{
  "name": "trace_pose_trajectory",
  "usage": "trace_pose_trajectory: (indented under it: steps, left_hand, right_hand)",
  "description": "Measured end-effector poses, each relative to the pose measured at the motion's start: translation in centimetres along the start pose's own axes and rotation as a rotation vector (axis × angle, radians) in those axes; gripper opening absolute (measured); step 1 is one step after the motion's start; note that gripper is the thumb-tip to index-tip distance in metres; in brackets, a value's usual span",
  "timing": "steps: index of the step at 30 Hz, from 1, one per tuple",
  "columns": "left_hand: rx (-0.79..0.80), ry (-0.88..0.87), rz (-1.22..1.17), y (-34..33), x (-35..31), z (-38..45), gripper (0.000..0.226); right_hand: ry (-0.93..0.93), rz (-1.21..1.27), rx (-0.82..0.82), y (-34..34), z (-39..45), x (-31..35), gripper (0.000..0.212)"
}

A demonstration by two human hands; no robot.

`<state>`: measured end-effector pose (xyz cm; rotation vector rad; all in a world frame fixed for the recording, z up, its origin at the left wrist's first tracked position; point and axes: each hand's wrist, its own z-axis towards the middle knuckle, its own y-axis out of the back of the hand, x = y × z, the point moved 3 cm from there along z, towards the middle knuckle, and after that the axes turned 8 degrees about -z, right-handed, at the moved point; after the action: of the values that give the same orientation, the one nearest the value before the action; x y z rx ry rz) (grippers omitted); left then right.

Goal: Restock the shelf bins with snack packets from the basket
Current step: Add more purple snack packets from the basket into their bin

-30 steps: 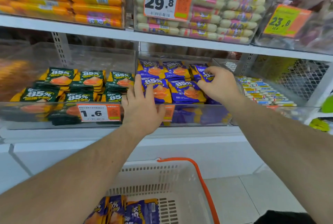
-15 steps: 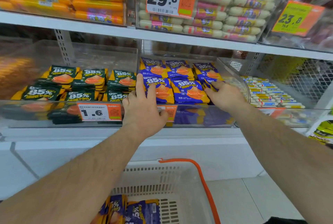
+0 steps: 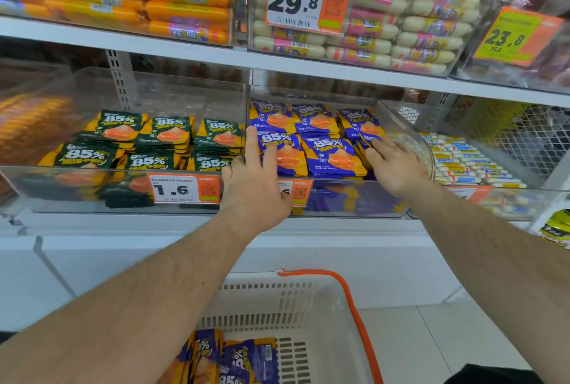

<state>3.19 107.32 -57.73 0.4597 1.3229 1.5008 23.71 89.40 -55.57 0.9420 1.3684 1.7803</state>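
Over the clear shelf bin [image 3: 333, 198], both hands lay flat with fingers extended on the blue snack packets [image 3: 331, 156]: left hand [image 3: 257, 181] on the front-left stack, right hand [image 3: 394, 164] at the right-hand stack, neither gripping. More blue packets [image 3: 243, 359] sat in the white basket [image 3: 311, 300] below

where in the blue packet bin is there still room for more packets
Bare room is the front right corner of the bin, between the right hand and the curved wall. The blue packets crowd the left and middle, where the left hand rests.
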Motion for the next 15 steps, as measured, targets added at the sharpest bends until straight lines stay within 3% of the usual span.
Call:
trace_pose_trajectory:
  steps: [5,8,10,13,15]
  left_hand:
    - [0.029,-0.020,-0.082,1.3,0.1,-0.1,0.094]
    - [-0.246,-0.351,0.012,2.6,0.2,-2.4,0.073]
    - [-0.280,-0.472,-0.013,2.8,1.0,-4.5,0.056]
    - [0.147,-0.305,0.053,1.4,3.8,-7.2,0.039]
    - [0.389,-0.192,0.107,-0.3,6.8,-8.4,0.044]
  right_hand:
    - [0.148,0.031,-0.529,2.4,-3.3,4.0,0.050]
    - [0.380,0.145,-0.811,2.1,-6.7,8.9,0.031]
    - [0.545,0.168,-0.858,0.4,-9.2,12.2,0.024]
    - [0.715,0.245,-0.738,-4.7,-12.4,15.8,0.020]
    - [0.725,0.259,-0.590,-9.4,-13.7,16.9,0.022]
